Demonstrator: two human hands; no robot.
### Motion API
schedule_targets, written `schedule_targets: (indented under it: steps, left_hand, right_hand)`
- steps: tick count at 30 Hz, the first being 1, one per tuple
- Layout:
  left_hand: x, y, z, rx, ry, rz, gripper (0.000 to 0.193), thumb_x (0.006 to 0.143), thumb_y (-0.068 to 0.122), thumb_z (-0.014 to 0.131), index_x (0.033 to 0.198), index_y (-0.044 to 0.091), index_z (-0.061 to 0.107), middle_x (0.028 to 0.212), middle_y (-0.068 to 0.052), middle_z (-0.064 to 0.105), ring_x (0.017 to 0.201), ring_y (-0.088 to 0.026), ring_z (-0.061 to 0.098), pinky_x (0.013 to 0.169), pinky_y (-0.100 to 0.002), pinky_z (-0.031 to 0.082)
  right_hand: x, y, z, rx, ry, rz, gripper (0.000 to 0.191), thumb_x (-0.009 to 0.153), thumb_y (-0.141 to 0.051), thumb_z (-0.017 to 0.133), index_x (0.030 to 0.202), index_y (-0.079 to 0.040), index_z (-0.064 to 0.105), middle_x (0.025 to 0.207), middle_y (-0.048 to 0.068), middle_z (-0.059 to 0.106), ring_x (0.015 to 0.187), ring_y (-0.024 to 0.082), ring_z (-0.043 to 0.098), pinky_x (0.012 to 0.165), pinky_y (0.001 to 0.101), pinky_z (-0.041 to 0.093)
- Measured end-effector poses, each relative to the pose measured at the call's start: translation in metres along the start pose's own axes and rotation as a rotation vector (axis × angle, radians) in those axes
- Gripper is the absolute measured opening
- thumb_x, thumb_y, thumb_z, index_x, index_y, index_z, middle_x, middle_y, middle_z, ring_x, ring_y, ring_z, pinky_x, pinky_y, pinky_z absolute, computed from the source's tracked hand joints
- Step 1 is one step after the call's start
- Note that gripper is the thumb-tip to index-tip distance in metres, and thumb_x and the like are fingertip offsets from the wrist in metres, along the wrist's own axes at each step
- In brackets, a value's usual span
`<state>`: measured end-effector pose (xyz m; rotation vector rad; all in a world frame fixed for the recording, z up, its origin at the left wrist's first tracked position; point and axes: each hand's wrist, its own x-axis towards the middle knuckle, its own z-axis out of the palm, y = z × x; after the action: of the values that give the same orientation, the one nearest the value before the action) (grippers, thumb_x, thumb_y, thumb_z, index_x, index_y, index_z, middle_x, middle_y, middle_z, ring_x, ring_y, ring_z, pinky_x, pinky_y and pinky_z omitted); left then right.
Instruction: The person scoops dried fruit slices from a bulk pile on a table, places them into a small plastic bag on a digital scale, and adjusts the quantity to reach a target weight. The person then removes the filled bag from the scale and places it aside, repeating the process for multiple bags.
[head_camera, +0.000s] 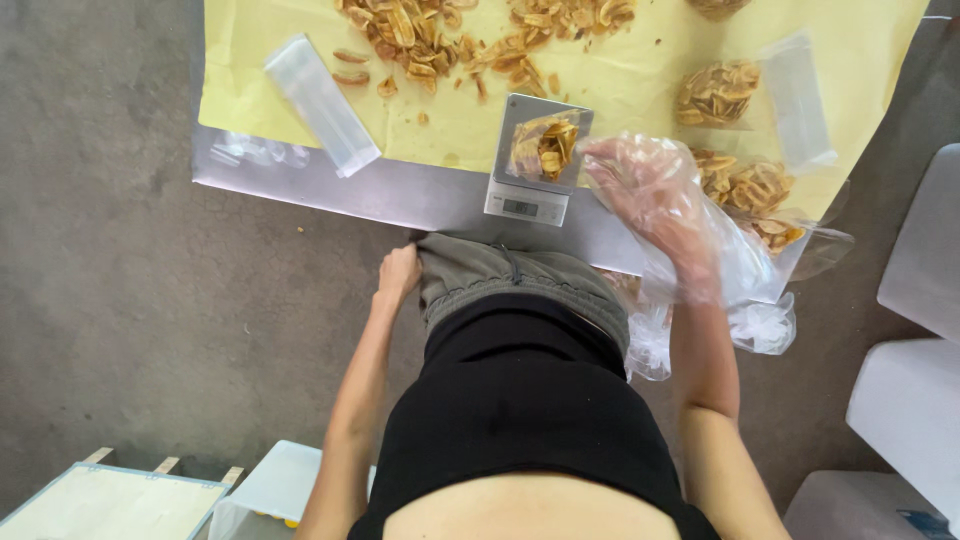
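On the small scale (527, 205) at the table's near edge lay a clear bag of chips (545, 146). Just beside it, to the right, hovered the right hand (648, 195) in a loose plastic glove, fingers spread wide and holding nothing. The left hand (399, 272) was bare and pinched the waistband of grey shorts (520, 280). Loose chips (440, 35) lay on yellow paper (640, 85), with an empty clear bag (320, 103) well to the left.

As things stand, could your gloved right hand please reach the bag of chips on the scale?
Probably yes: the right hand hovers just beside the bag of chips on the scale, with nothing between them. The left hand rests at the waistband.
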<state>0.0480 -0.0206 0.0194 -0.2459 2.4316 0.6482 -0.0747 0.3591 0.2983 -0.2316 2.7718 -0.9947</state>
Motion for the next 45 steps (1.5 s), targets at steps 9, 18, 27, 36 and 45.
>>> schedule_targets:
  steps: [9,18,27,36,45]
  left_hand:
    - [0.038,0.117,-0.07,-0.994,-0.199,0.331,0.039,0.105,0.016,0.055,0.143,0.007,0.052,0.136,-0.011,0.066,0.118,-0.019,0.067,0.099,-0.034,0.056]
    - [0.079,0.19,-0.005,-1.033,-0.24,0.29,0.052,0.102,0.019,0.057,0.151,0.01,0.044,0.143,-0.012,0.048,0.113,-0.023,0.065,0.093,-0.036,0.058]
    - [0.075,0.194,0.012,-0.873,0.017,0.514,0.066,0.09,-0.003,0.067,0.152,0.005,0.045,0.15,-0.016,0.039,0.131,-0.026,0.053,0.097,-0.032,0.059]
    - [0.07,0.2,0.011,-0.909,-0.009,0.407,0.071,0.09,0.0,0.068,0.154,0.006,0.04,0.15,-0.015,0.035,0.129,-0.025,0.053,0.099,-0.032,0.056]
    - [0.071,0.189,0.012,-1.015,-0.144,0.282,0.064,0.092,0.008,0.063,0.153,0.007,0.043,0.146,-0.015,0.043,0.107,-0.022,0.066,0.092,-0.033,0.056]
  right_hand:
    - [0.069,0.07,0.109,-0.652,-0.06,-0.321,0.062,0.081,-0.045,0.07,0.126,-0.004,0.058,0.111,0.018,0.069,0.088,0.028,0.072,0.073,0.0386,0.06]
    - [0.082,0.097,0.127,-0.278,-0.223,-0.055,0.022,0.095,-0.024,0.065,0.112,-0.011,0.07,0.096,0.015,0.072,0.083,0.033,0.071,0.072,0.0462,0.058]
    - [0.047,0.065,0.124,-0.268,0.025,-0.282,0.038,0.082,-0.025,0.076,0.111,-0.004,0.065,0.098,0.017,0.069,0.089,0.034,0.07,0.075,0.0451,0.056]
    - [0.046,0.048,0.122,-0.253,0.077,-0.203,0.029,0.091,-0.021,0.072,0.113,-0.004,0.064,0.098,0.017,0.07,0.085,0.032,0.07,0.072,0.0429,0.056]
    - [0.022,-0.001,0.048,-0.006,-0.013,-0.078,0.015,0.095,-0.016,0.07,0.107,-0.006,0.069,0.091,0.013,0.074,0.074,0.023,0.072,0.065,0.035,0.058]
